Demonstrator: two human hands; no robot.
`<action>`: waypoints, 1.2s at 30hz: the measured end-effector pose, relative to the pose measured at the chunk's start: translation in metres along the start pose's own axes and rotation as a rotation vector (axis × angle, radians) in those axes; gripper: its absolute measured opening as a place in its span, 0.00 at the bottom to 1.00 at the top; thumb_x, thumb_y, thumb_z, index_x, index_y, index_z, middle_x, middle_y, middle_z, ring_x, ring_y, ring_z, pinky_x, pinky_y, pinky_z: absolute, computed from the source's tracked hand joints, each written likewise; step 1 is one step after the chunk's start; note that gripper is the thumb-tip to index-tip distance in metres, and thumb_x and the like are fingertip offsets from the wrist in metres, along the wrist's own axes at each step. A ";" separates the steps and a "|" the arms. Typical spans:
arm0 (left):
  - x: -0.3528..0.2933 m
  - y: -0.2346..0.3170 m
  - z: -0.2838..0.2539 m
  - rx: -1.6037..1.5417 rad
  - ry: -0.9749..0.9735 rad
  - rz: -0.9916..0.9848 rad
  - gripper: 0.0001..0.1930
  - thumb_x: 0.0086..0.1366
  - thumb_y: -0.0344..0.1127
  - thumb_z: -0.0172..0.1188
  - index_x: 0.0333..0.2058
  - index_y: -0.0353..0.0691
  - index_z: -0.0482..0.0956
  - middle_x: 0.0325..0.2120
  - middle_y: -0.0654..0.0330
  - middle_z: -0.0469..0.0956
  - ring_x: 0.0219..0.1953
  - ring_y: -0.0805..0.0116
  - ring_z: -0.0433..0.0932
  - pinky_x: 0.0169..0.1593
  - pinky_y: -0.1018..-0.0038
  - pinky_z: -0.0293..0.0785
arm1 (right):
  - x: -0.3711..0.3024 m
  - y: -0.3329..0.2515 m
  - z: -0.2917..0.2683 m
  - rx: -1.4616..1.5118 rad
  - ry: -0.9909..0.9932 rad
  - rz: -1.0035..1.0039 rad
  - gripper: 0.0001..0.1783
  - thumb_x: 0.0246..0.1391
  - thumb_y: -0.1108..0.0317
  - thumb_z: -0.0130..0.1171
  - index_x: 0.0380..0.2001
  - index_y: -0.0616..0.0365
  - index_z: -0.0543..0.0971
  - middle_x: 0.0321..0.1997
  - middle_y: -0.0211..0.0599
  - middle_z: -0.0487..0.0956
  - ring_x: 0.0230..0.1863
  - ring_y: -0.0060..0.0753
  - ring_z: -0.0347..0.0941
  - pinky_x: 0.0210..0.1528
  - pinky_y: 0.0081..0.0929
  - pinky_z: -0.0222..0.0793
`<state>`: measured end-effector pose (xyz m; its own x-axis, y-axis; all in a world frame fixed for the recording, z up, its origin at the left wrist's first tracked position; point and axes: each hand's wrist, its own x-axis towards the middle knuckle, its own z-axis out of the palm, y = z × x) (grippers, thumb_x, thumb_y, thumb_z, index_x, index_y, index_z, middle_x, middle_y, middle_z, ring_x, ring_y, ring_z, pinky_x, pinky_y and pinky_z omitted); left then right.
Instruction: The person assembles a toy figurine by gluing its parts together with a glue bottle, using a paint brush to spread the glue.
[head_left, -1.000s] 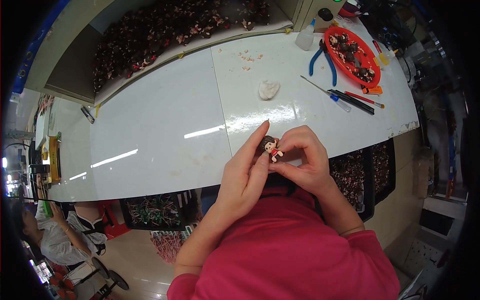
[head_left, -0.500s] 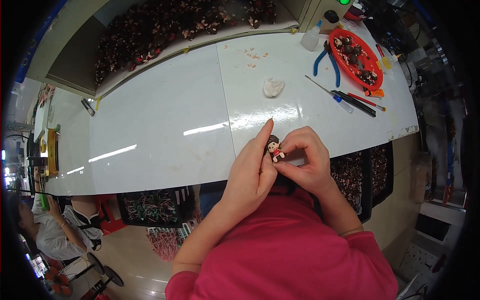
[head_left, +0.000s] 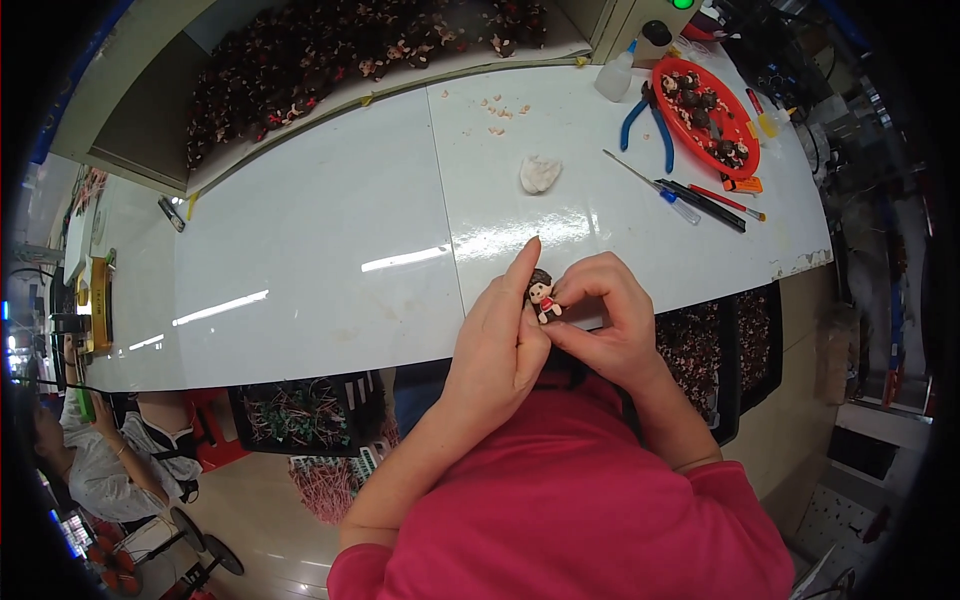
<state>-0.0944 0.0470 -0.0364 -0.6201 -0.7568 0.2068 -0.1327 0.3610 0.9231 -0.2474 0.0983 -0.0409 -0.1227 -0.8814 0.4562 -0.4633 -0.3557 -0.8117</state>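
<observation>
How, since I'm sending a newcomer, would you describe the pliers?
On the white table, find the red bowl at far right. Just left of it lie the pliers, set apart from the nearby pale bottle by two spread blue handles.

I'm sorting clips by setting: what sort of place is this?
Likely a figurine workshop or factory: one small figurine is held, dark pieces lie heaped beyond the worktable, and a red dish of more sits beside blue-handled pliers.

No words can be read. Blurred marks are borne by the blue strip (head_left: 52, 118) toward ten o'clock.
</observation>
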 end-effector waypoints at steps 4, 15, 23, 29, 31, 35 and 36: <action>0.000 0.000 0.000 -0.055 0.027 -0.007 0.28 0.60 0.22 0.43 0.61 0.32 0.56 0.40 0.47 0.71 0.40 0.55 0.73 0.47 0.67 0.68 | 0.000 0.002 0.001 0.032 0.008 0.004 0.19 0.37 0.76 0.70 0.33 0.56 0.72 0.35 0.33 0.74 0.36 0.30 0.73 0.37 0.23 0.71; 0.001 0.009 -0.009 -0.477 -0.012 -0.188 0.23 0.69 0.26 0.39 0.63 0.35 0.55 0.50 0.54 0.69 0.49 0.72 0.70 0.53 0.76 0.67 | -0.002 0.004 0.003 0.009 0.020 -0.016 0.21 0.38 0.74 0.71 0.35 0.56 0.71 0.36 0.35 0.72 0.36 0.31 0.71 0.37 0.23 0.69; 0.001 0.011 -0.013 -0.624 -0.016 -0.208 0.21 0.70 0.29 0.44 0.60 0.35 0.58 0.45 0.58 0.69 0.47 0.74 0.70 0.51 0.77 0.69 | 0.001 0.000 0.005 0.034 0.051 -0.096 0.20 0.39 0.75 0.70 0.36 0.56 0.72 0.36 0.34 0.73 0.37 0.30 0.72 0.39 0.23 0.69; 0.005 0.007 -0.016 -0.653 -0.068 -0.246 0.19 0.71 0.32 0.42 0.59 0.35 0.60 0.44 0.58 0.70 0.46 0.74 0.71 0.52 0.77 0.69 | -0.002 0.003 0.002 0.177 0.042 0.062 0.21 0.38 0.73 0.72 0.37 0.55 0.73 0.36 0.33 0.74 0.37 0.28 0.73 0.39 0.22 0.69; 0.006 0.006 -0.015 -0.722 -0.062 -0.248 0.18 0.72 0.32 0.41 0.58 0.36 0.62 0.44 0.58 0.71 0.46 0.74 0.71 0.51 0.77 0.69 | -0.002 0.005 0.000 0.147 0.036 0.049 0.21 0.38 0.72 0.72 0.37 0.55 0.73 0.36 0.33 0.74 0.37 0.28 0.73 0.39 0.22 0.70; 0.007 0.004 -0.014 -0.708 -0.060 -0.262 0.18 0.72 0.32 0.41 0.58 0.36 0.62 0.44 0.58 0.71 0.46 0.74 0.71 0.52 0.76 0.69 | 0.000 0.005 -0.002 0.096 0.007 0.007 0.22 0.38 0.72 0.72 0.37 0.55 0.73 0.36 0.33 0.74 0.36 0.28 0.74 0.39 0.22 0.70; 0.007 0.005 -0.014 -0.708 -0.056 -0.266 0.18 0.72 0.32 0.41 0.58 0.36 0.62 0.44 0.58 0.71 0.45 0.74 0.71 0.52 0.77 0.69 | 0.000 0.005 -0.001 0.096 0.008 0.009 0.22 0.38 0.72 0.72 0.37 0.55 0.73 0.36 0.33 0.74 0.36 0.28 0.74 0.39 0.22 0.70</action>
<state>-0.0888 0.0355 -0.0259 -0.6773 -0.7340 -0.0510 0.2334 -0.2801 0.9312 -0.2507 0.0970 -0.0449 -0.1338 -0.8824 0.4511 -0.3755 -0.3761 -0.8471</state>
